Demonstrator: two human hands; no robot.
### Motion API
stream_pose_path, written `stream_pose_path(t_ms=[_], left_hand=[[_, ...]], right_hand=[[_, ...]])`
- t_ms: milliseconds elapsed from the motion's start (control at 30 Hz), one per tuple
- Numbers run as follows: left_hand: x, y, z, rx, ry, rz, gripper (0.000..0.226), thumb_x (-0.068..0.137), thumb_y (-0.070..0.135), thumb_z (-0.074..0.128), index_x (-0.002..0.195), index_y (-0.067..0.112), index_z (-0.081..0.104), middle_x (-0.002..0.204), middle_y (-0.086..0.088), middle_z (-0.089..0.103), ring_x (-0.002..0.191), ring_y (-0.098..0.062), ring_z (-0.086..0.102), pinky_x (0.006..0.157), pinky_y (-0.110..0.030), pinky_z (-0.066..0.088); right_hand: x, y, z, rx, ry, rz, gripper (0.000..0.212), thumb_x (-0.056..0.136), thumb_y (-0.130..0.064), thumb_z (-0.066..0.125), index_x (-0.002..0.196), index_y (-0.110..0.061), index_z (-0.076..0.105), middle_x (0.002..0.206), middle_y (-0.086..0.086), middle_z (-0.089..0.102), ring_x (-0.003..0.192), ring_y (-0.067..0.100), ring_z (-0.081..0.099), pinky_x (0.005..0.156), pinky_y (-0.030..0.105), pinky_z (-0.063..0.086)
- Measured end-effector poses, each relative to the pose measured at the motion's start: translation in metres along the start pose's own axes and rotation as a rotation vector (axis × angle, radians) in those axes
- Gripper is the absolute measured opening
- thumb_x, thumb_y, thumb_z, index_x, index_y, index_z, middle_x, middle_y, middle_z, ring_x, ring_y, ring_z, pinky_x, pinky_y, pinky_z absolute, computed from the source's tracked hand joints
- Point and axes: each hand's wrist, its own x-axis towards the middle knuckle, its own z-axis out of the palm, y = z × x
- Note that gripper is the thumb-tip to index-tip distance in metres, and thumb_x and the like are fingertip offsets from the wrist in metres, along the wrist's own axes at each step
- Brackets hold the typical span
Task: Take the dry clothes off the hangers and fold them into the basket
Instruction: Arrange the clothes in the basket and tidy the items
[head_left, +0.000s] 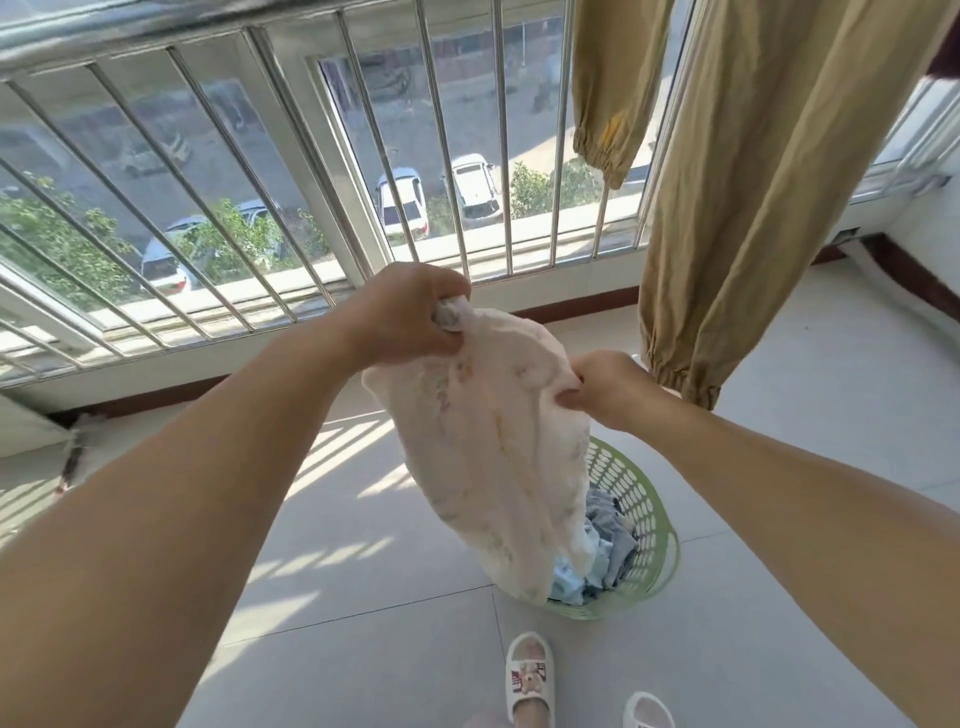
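Two hands (410, 312) (608, 387), one pale garment (493, 452).

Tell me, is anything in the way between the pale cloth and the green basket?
Nothing visible is. The pale cloth, gripped by the left hand and right hand, hangs straight over the green basket, which already holds blue clothes.

A pale pink cloth (488, 447) hangs lengthwise above a green perforated basket (641, 525). Blue and grey clothes (608, 551) lie crumpled inside. Tan trousers (753, 171) hang behind.
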Motion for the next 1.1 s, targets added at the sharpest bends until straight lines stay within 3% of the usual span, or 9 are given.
stream_pose_path(t_ms=[133, 200, 367, 433, 500, 633, 800, 933, 1100], left_hand=[[-0.002, -0.010, 0.016, 0.052, -0.057, -0.011, 0.013, 0.074, 0.007, 0.066, 0.079, 0.007, 0.055, 0.065, 0.002, 0.047, 0.070, -0.022, 0.046, 0.054, -0.022, 0.032], [-0.001, -0.009, 0.024, 0.021, -0.076, -0.012, 0.019, 0.075, 0.007, 0.066, 0.087, 0.015, 0.054, 0.068, 0.008, 0.045, 0.071, -0.019, 0.046, 0.057, -0.028, 0.031], [0.003, 0.002, 0.034, 0.025, -0.130, 0.026, 0.040, 0.081, 0.009, 0.066, 0.118, 0.021, 0.059, 0.095, 0.002, 0.059, 0.084, -0.016, 0.052, 0.073, -0.022, 0.033], [0.003, 0.006, 0.036, 0.025, -0.151, 0.030, 0.038, 0.082, 0.010, 0.064, 0.118, 0.022, 0.060, 0.095, 0.002, 0.059, 0.087, -0.017, 0.052, 0.073, -0.023, 0.035], [0.004, 0.008, 0.037, 0.014, -0.159, 0.034, 0.037, 0.082, 0.010, 0.063, 0.117, 0.022, 0.061, 0.094, 0.003, 0.058, 0.086, -0.016, 0.051, 0.073, -0.024, 0.035], [0.006, 0.015, 0.039, 0.032, -0.151, 0.051, 0.036, 0.083, 0.010, 0.062, 0.116, 0.024, 0.061, 0.093, 0.005, 0.057, 0.083, -0.012, 0.048, 0.071, -0.023, 0.033], [0.011, 0.020, 0.051, 0.027, -0.153, 0.083, 0.034, 0.083, 0.009, 0.060, 0.114, 0.024, 0.061, 0.092, 0.002, 0.060, 0.082, -0.014, 0.049, 0.070, -0.025, 0.037], [0.015, 0.020, 0.069, 0.015, -0.186, 0.108, 0.033, 0.084, 0.011, 0.061, 0.115, 0.023, 0.060, 0.095, 0.002, 0.062, 0.082, -0.014, 0.050, 0.071, -0.026, 0.038], [0.022, 0.022, 0.103, 0.024, -0.277, 0.157, 0.032, 0.085, 0.012, 0.062, 0.115, 0.021, 0.060, 0.102, 0.000, 0.065, 0.085, -0.014, 0.051, 0.076, -0.029, 0.044]], right_hand=[[0.008, 0.010, 0.006, -0.227, 0.145, 0.021, 0.017, 0.088, -0.013, 0.052, 0.073, -0.015, 0.061, 0.069, 0.002, 0.054, 0.073, 0.026, 0.054, 0.052, 0.025, 0.032], [0.011, 0.018, 0.011, -0.203, 0.193, 0.047, 0.023, 0.084, -0.004, 0.050, 0.064, -0.014, 0.054, 0.062, 0.001, 0.049, 0.069, 0.027, 0.053, 0.048, 0.024, 0.029], [0.006, 0.026, 0.008, -0.042, 0.201, 0.011, 0.025, 0.081, 0.006, 0.043, 0.062, -0.009, 0.048, 0.060, 0.001, 0.044, 0.068, 0.022, 0.044, 0.049, 0.028, 0.024], [0.002, 0.023, 0.003, -0.033, 0.169, -0.040, 0.024, 0.085, -0.003, 0.049, 0.062, -0.009, 0.047, 0.063, 0.002, 0.047, 0.071, 0.021, 0.045, 0.052, 0.029, 0.027], [0.002, 0.022, -0.001, -0.051, 0.113, -0.111, 0.017, 0.083, -0.019, 0.064, 0.076, -0.005, 0.060, 0.076, 0.008, 0.055, 0.077, 0.022, 0.048, 0.061, 0.031, 0.032], [0.003, 0.024, 0.003, 0.039, 0.128, -0.108, 0.036, 0.075, -0.038, 0.073, 0.085, -0.004, 0.065, 0.076, 0.008, 0.054, 0.072, 0.022, 0.050, 0.058, 0.027, 0.031], [-0.003, 0.029, 0.012, 0.223, 0.095, -0.034, 0.014, 0.074, -0.009, 0.062, 0.086, -0.004, 0.060, 0.080, 0.011, 0.059, 0.075, 0.026, 0.056, 0.060, 0.029, 0.042], [-0.002, 0.049, 0.023, 0.427, 0.076, 0.030, 0.032, 0.069, 0.003, 0.054, 0.099, -0.009, 0.054, 0.088, 0.010, 0.057, 0.083, 0.028, 0.055, 0.065, 0.034, 0.045], [-0.012, 0.071, 0.039, 0.400, -0.025, 0.049, 0.025, 0.074, 0.008, 0.054, 0.095, -0.005, 0.054, 0.088, 0.010, 0.054, 0.080, 0.023, 0.049, 0.065, 0.029, 0.039]])
